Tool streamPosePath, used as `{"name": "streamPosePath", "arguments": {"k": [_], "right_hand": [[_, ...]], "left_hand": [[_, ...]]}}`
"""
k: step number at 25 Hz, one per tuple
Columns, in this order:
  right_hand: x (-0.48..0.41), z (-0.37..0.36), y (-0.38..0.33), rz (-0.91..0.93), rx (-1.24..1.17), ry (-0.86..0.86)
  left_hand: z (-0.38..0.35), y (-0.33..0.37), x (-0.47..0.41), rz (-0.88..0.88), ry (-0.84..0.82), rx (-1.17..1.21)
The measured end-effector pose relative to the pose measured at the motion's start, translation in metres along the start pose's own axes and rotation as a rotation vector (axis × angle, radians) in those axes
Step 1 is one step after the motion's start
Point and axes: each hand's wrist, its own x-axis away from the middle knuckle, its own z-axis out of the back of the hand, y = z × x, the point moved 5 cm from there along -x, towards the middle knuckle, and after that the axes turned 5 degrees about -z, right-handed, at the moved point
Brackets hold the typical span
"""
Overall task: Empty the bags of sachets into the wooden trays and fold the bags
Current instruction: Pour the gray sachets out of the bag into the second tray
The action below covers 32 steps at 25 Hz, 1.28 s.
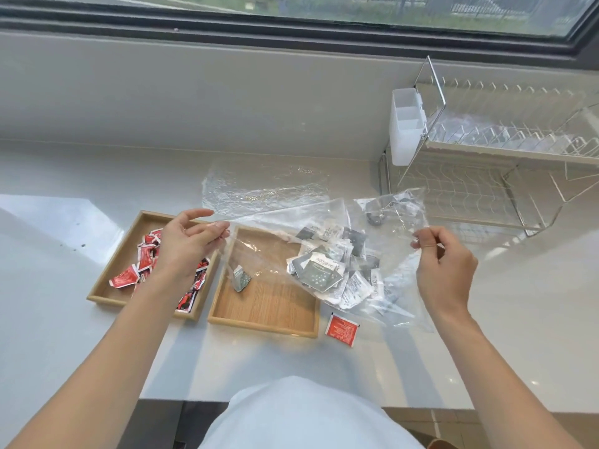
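My left hand point(191, 241) pinches one edge of a clear plastic bag point(382, 286), and my right hand point(444, 264) pinches the opposite edge. The bag hangs stretched between them over the right wooden tray point(262, 324), with several grey and white sachets point(327, 270) bunched inside it. One grey sachet point(241, 278) lies in that tray. The left wooden tray point(107, 288) holds several red sachets point(136, 270), partly hidden by my left forearm. A single red sachet point(342, 328) lies on the counter right of the trays.
A second, flattened clear bag point(262, 186) lies on the white counter point(64, 335) behind the trays. A wire dish rack point(499, 163) with a white plastic holder point(406, 124) stands at the back right. A window ledge runs along the back.
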Motion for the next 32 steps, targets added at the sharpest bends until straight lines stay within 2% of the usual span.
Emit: {"name": "streamPosePath", "arguments": {"k": [15,20,32], "right_hand": [[0.001,0.009,-0.001,0.033,0.003,0.083],[-0.005,0.011,0.002,-0.005,-0.007,0.066],[0.005,0.038,0.006,-0.016,-0.057,0.152]], "left_hand": [[-0.010,0.001,0.000,0.016,-0.028,-0.032],[-0.021,0.008,0.001,0.010,-0.031,-0.041],[-0.040,0.013,0.010,0.009,-0.081,0.007]]}}
